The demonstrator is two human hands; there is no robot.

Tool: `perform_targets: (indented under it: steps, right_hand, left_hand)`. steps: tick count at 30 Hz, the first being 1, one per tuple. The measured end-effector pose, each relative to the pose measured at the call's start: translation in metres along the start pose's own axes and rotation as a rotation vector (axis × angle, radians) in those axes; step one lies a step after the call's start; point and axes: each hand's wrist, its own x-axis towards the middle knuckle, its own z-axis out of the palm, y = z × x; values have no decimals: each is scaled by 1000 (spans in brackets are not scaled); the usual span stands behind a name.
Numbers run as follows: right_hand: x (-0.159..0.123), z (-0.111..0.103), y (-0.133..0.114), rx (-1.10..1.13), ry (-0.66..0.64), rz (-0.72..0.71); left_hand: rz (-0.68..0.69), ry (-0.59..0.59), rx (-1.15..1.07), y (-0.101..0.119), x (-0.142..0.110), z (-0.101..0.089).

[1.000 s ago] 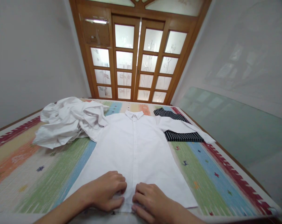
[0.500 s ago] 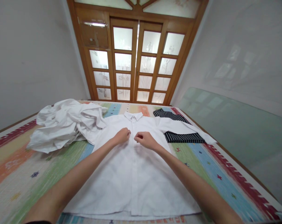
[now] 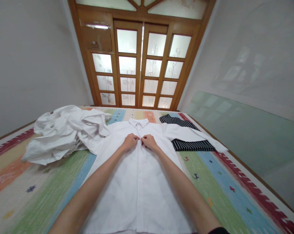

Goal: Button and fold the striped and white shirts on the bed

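A white collared shirt (image 3: 122,195) lies spread front side up, its collar at the far end. Over the upper part of its button strip, my left hand (image 3: 130,142) and my right hand (image 3: 149,142) come close together. Each hand is closed in a pinch on the shirt's front, one on either side of the strip. The fabric is slightly raised and puckered between the fingertips. Whether a button is between them is too small to make out. One sleeve of the shirt stretches out to the right.
Left of the shirt, a crumpled heap of white cloth (image 3: 64,133) touches its shoulder side. Folded black-and-white striped fabric (image 3: 193,145) lies under the right sleeve. A colourful striped cover (image 3: 64,175) is beneath everything. Wooden doors with glass panes (image 3: 142,65) stand beyond.
Both hands have moved inward to the button strip and now pinch the shirt front, where before they hovered apart above it. The view has shifted slightly.
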Motion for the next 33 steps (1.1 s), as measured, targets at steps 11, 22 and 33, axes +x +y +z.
perform_targets:
  steps: [11,22,33]
  right_hand:
    - [4,1,13,208,-56,28]
    - [7,0,8,296,-82,82]
    - [13,-3,7,380,-189,132]
  left_hand:
    - [-61,59,-69,10,10,6]
    - [-62,90,-222,10,3,4]
    - [-85,144,-321,8,0,13]
